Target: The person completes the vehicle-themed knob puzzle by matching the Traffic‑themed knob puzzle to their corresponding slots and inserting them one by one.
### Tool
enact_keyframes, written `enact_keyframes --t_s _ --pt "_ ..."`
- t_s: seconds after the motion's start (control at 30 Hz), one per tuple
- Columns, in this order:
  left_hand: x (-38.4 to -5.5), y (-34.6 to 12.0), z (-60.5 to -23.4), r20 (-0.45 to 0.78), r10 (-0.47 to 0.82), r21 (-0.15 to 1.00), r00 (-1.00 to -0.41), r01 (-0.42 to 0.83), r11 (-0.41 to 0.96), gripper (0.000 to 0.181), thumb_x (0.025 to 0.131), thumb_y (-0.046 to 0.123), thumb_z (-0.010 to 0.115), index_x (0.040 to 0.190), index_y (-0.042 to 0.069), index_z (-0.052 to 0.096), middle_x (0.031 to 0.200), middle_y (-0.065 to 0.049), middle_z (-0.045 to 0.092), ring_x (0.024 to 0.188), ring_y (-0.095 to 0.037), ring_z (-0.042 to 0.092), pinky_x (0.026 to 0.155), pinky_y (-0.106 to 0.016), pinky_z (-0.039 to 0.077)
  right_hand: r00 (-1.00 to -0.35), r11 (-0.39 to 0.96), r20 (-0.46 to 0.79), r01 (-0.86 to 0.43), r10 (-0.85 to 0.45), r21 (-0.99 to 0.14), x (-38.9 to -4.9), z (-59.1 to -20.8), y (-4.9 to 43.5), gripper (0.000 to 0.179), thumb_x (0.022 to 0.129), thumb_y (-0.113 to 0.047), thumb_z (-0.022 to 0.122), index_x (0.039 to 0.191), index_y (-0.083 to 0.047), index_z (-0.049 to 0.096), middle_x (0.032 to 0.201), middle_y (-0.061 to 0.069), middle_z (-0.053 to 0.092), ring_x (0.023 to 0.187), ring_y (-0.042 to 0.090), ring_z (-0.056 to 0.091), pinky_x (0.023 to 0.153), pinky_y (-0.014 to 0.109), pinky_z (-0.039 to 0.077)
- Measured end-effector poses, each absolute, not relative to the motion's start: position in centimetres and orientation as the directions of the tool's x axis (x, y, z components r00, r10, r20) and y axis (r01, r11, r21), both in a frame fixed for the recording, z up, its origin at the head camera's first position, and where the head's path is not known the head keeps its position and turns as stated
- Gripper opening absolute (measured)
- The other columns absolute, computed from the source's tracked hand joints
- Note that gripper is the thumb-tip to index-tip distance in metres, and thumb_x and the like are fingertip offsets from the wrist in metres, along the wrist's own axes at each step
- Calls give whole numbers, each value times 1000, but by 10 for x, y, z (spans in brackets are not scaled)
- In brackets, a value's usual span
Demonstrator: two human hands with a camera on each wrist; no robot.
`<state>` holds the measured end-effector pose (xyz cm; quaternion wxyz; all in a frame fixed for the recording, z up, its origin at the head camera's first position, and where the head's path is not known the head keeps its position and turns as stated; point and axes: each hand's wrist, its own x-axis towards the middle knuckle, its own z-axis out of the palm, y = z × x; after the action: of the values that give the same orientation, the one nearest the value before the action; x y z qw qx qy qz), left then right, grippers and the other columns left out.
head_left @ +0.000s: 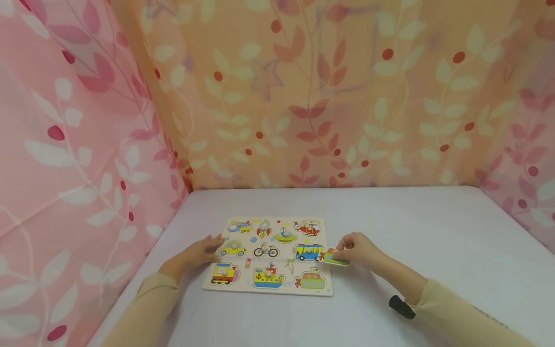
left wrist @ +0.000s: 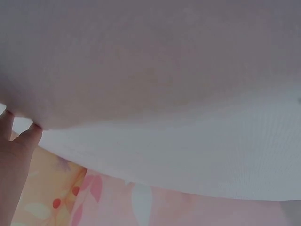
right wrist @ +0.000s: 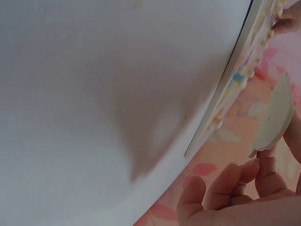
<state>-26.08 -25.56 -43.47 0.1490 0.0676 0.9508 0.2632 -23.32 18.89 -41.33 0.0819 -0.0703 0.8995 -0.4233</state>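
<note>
My right hand (head_left: 356,251) pinches a green and orange submarine puzzle piece (head_left: 338,258) just off the right edge of a wooden peg puzzle board (head_left: 318,291). In the right wrist view, the piece's pale, bare back (right wrist: 276,115) faces the camera, tilted above the table. At the board's left edge rests my left hand (head_left: 203,250), thumb and fingers spread along it; the left wrist view shows only some of its fingers (left wrist: 30,136). Toward the board's lower right corner is a matching submarine picture (head_left: 312,280). Knobbed vehicle pieces, among them a blue bus (head_left: 309,251) and a ship (head_left: 269,277), sit in the board.
The board lies on a table (head_left: 390,207) covered with white cloth. A small black object (head_left: 402,307) shows beside the right sleeve. Floral curtains, orange (head_left: 303,96) behind and pink (head_left: 86,159) at the left, hang along the table's edges.
</note>
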Motion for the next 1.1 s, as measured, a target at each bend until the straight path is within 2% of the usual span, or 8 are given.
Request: enact_keyframes --t_s 0.27,0.43,0.7,0.9,1.1 --pt "-262 -258 -431 -260 185 502 -948 32 864 71 88 32 71 149 13 40 158 -17 23 144 -45 9 109 -68 10 -967 632 -90 -85 -240 -770 -234 -419 169 20 78 -17 82 74 -7 65 76 4 45 80 21 42 63 31 32" --pt "-264 -258 -425 -263 187 514 -947 26 857 70 89 31 70 149 12 38 158 -18 20 143 -47 6 109 -69 8 -961 618 -127 -53 -244 -784 -232 -419 154 20 77 -14 82 73 -7 64 75 4 46 78 20 43 62 30 32" --pt "-264 -256 -427 -264 193 514 -945 31 857 70 89 30 70 149 11 39 158 -14 23 144 -46 8 110 -67 9 -957 604 -157 -23 -243 -797 -226 -419 142 21 76 -11 82 71 -6 63 73 4 46 76 19 42 61 29 31" --pt "-263 -255 -430 -240 220 515 -945 69 855 68 90 29 70 148 9 40 157 -14 25 144 -45 10 110 -67 9 -955 600 -184 8 -233 -800 -227 -427 141 19 75 -12 83 73 -8 64 75 4 47 77 19 43 62 30 30" --pt "-259 -252 -431 -264 185 511 -947 26 859 70 88 30 71 148 12 40 158 -15 24 144 -44 9 110 -68 9 -951 601 -212 37 -224 -799 -225 -434 140 19 74 -11 83 73 -8 65 78 4 48 80 20 44 63 31 31"
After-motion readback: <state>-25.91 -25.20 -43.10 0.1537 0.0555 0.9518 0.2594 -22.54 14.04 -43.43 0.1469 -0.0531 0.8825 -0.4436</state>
